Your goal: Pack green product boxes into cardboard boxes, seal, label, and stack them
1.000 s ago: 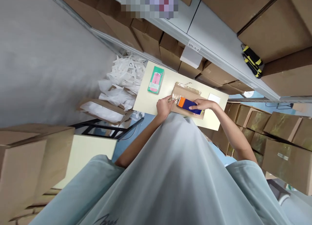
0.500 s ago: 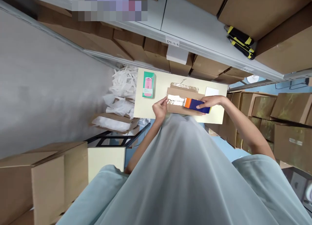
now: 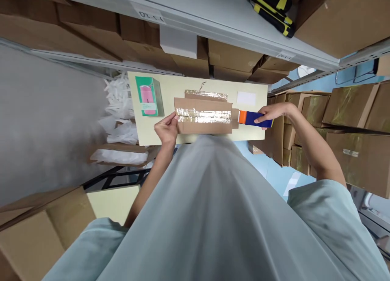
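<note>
A flat brown cardboard box (image 3: 204, 128) lies on the cream tabletop in front of me, shiny clear tape (image 3: 204, 115) running lengthwise over its top. My left hand (image 3: 167, 128) pinches the box's left end, where the tape starts. My right hand (image 3: 268, 113) is wrapped around a dark blue and orange tape dispenser (image 3: 251, 118). The dispenser is just beyond the right end of the box, by a small projecting cardboard flap (image 3: 235, 118). Whether tape still joins the dispenser to the box, I cannot tell.
A green box with a pink device pictured on it (image 3: 148, 96) stands at the table's left. A white card (image 3: 246, 97) lies at the right, and a taped cardboard piece (image 3: 206, 95) behind the box. Shelves of cartons (image 3: 236, 53) rise behind; black-yellow cutters (image 3: 271, 11) rest above.
My right hand has drawn the tape dispenser rightward past the box's end, and tape now covers the top's full length. My left hand stays at the left end. The view has shifted.
</note>
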Demonstrator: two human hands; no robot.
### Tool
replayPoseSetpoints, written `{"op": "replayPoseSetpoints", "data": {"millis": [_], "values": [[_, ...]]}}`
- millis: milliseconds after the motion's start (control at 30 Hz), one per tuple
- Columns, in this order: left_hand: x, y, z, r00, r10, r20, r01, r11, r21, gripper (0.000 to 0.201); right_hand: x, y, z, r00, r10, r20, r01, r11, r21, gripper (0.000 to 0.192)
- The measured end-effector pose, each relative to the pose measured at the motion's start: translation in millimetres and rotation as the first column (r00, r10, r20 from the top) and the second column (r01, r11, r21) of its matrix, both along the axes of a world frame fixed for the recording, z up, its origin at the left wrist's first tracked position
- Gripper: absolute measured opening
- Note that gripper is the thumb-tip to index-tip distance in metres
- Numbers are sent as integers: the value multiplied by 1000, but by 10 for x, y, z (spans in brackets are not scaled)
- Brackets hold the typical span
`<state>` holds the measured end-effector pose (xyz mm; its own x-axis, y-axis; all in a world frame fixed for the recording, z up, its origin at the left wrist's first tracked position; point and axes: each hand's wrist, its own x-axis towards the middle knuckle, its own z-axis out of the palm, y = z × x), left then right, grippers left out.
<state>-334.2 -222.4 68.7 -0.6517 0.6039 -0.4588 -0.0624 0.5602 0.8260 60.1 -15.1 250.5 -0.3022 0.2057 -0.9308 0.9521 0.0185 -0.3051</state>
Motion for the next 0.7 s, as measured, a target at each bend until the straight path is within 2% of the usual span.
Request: {"op": "replayPoseSetpoints", "data": {"millis": [133, 233, 333, 433, 600, 700], "values": [[11, 35, 61, 1000, 4, 0, -4, 999, -32, 31, -100, 9, -327, 996, 57, 70, -40, 975, -218, 60], [11, 52, 67, 1000, 28, 10, -27, 998, -56, 32, -205, -27, -497, 993, 66, 102, -41, 971, -234, 61], [15, 60, 61, 999, 52, 7, -52, 996, -66, 32, -273, -73, -590, 992, 70, 108, -46, 978, -203, 58], [29, 69, 67, 998, 60, -14, -61, 995, -78, 30, -220, -83, -568, 995, 37, 94, -18, 981, -193, 57], [90, 97, 116, 996, 79, -33, -82, 993, -86, 25, 92, -4, -375, 999, -25, -41, 11, 950, -312, 64], [121, 108, 143, 996, 90, -9, -91, 992, -85, 25, 174, 6, -374, 998, -46, -43, 30, 949, -315, 64]]}}
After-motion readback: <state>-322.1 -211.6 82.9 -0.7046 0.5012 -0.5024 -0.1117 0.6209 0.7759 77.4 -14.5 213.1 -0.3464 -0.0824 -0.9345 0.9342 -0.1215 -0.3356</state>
